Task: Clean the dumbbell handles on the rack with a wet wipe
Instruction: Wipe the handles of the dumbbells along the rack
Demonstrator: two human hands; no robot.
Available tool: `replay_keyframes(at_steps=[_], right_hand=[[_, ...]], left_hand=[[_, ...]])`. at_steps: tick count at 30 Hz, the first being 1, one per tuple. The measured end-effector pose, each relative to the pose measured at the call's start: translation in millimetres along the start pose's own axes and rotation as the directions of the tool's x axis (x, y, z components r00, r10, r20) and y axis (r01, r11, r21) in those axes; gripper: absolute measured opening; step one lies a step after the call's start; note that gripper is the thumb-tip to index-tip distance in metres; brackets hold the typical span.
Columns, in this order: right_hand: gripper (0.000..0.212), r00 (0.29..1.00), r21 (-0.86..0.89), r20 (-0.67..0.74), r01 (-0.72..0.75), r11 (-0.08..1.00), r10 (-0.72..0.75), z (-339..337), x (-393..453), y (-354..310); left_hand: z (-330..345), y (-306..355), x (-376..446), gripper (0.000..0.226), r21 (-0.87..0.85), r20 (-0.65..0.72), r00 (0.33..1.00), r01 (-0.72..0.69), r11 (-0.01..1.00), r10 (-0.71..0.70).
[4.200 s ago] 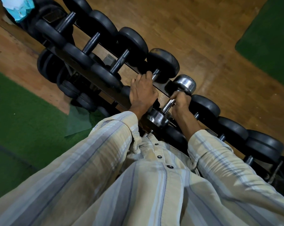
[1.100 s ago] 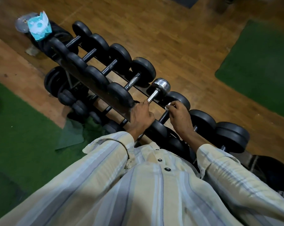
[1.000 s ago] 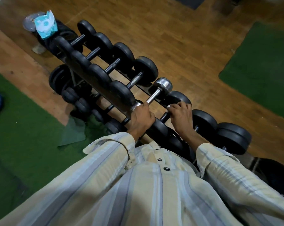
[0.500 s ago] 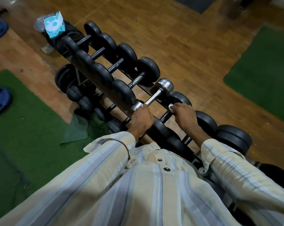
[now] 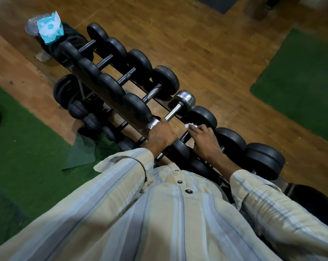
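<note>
- Right hand (image 5: 203, 140) pinches a white wet wipe (image 5: 190, 126) on a black dumbbell handle (image 5: 184, 136).
- Left hand (image 5: 162, 135) fingers wrap the chrome dumbbell (image 5: 175, 109) beside it.
- Wipe pack (image 5: 49, 28) sits at the rack's far end.

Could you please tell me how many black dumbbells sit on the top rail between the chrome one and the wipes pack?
4 black dumbbells in a row: first beside the chrome dumbbell, second, third, fourth by the wipes pack. None seems hidden.
</note>
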State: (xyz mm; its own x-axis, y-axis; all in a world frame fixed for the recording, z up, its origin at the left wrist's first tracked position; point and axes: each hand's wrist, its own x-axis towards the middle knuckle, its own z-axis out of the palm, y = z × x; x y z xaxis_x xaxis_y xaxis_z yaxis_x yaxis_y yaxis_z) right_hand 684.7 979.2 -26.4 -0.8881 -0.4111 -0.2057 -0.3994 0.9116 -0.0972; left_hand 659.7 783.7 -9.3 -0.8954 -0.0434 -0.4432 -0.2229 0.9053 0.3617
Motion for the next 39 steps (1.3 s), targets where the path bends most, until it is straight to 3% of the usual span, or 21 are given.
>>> replay_keyframes(at_steps=[2,5,7,9,12,14,17,18,19,21,25,30,35,37,39], right_hand=[[0.081,0.996,-0.060,0.004,-0.088,0.994,0.088,-3,3,0],[0.081,0.984,-0.012,0.011,-0.175,0.985,0.175,-2,8,-3],[0.074,0.976,0.111,-0.039,-0.209,0.972,0.214,7,8,-6],[0.066,0.939,0.344,-0.088,-0.283,0.895,0.331,16,6,-12],[0.025,0.806,0.678,0.004,-0.437,0.591,0.592,21,9,-22],[0.007,0.676,0.831,0.168,-0.489,0.266,0.717,20,17,-24],[0.028,0.522,0.874,0.476,-0.374,-0.311,0.707,22,31,-19],[0.029,0.488,0.845,0.535,-0.331,-0.420,0.690,24,34,-16],[0.028,0.467,0.826,0.564,-0.320,-0.464,0.682,28,35,-14],[0.028,0.475,0.815,0.575,-0.397,-0.421,0.666,30,34,-11],[0.016,0.596,0.756,0.586,-0.646,-0.105,0.549,25,19,-20],[0.012,0.644,0.761,0.489,-0.644,0.072,0.589,31,14,-19],[0.013,0.519,0.856,0.265,-0.514,0.049,0.813,26,21,-23],[0.010,0.442,0.878,0.261,-0.478,-0.021,0.858,23,32,-21],[0.010,0.363,0.865,0.350,-0.479,-0.149,0.864,17,44,-20]], left_hand=[[-3,2,2,0.055,0.002,0.033,0.999,0.020,1.000,-0.020],[-6,2,6,0.060,0.000,0.061,0.998,0.028,1.000,-0.028],[-8,2,7,0.061,0.007,0.070,0.997,0.026,1.000,-0.026],[-10,2,8,0.061,0.021,0.079,0.997,0.021,1.000,-0.022],[-14,2,7,0.062,0.035,0.086,0.996,0.013,0.999,-0.016],[-15,3,6,0.060,0.028,0.094,0.996,0.010,1.000,-0.013],[-16,2,4,0.061,0.020,0.099,0.995,0.013,1.000,-0.015],[-16,2,4,0.063,0.024,0.099,0.995,0.011,1.000,-0.014],[-17,2,4,0.064,0.028,0.100,0.995,0.009,1.000,-0.011],[-18,2,5,0.064,0.036,0.101,0.995,0.003,0.999,-0.006],[-19,5,7,0.061,0.055,0.089,0.996,0.004,0.998,-0.009],[-19,9,10,0.062,0.039,0.081,0.996,0.034,0.999,-0.037],[-21,9,10,0.065,0.026,0.105,0.994,0.037,0.999,-0.040],[-22,8,10,0.065,0.019,0.114,0.993,0.039,0.999,-0.041],[-23,7,11,0.065,0.006,0.122,0.992,0.043,0.999,-0.044]])
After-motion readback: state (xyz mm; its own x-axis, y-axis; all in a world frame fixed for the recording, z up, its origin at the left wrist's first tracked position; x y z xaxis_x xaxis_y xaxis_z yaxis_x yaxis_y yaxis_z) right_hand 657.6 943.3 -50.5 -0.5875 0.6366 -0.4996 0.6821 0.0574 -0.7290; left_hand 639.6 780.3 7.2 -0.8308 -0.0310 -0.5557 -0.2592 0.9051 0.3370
